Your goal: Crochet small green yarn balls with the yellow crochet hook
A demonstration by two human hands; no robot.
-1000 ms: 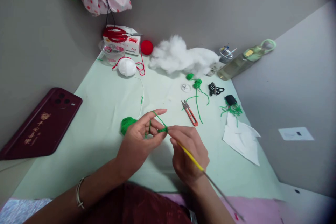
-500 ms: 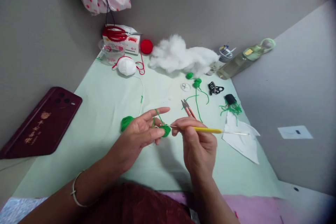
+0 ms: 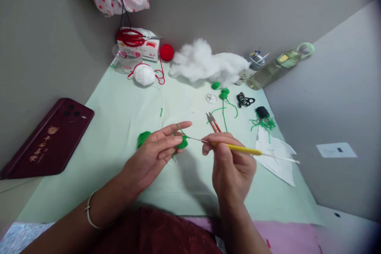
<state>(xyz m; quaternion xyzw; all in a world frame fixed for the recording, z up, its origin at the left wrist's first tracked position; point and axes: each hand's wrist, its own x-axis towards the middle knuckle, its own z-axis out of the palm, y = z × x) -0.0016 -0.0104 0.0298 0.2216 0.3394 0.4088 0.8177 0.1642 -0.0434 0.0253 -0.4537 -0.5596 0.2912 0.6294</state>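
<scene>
My left hand point(image 3: 154, 152) pinches a small green crocheted piece point(image 3: 182, 142) between thumb and fingers, and green yarn runs over its raised index finger. My right hand point(image 3: 232, 162) is closed on the yellow handle of a crochet hook point(image 3: 242, 149). The hook's thin metal tip reaches left to the edge of the green piece, at a strand of yarn. Its other metal end points right, over a white sheet point(image 3: 275, 156). A green yarn ball point(image 3: 144, 139) lies behind my left hand, partly covered by it.
Small red-handled snips point(image 3: 214, 123) lie beyond my right hand. Farther back are white stuffing point(image 3: 205, 63), a white yarn ball point(image 3: 144, 74), a red yarn ball point(image 3: 166, 52), a black hair clip point(image 3: 245, 100) and a bottle point(image 3: 270, 71). A dark red phone point(image 3: 49, 139) is at left.
My right hand has moved right and slightly down with the hook, drawing its tip away from my left hand. The green piece has shifted slightly left and up, and my left thumb has moved up.
</scene>
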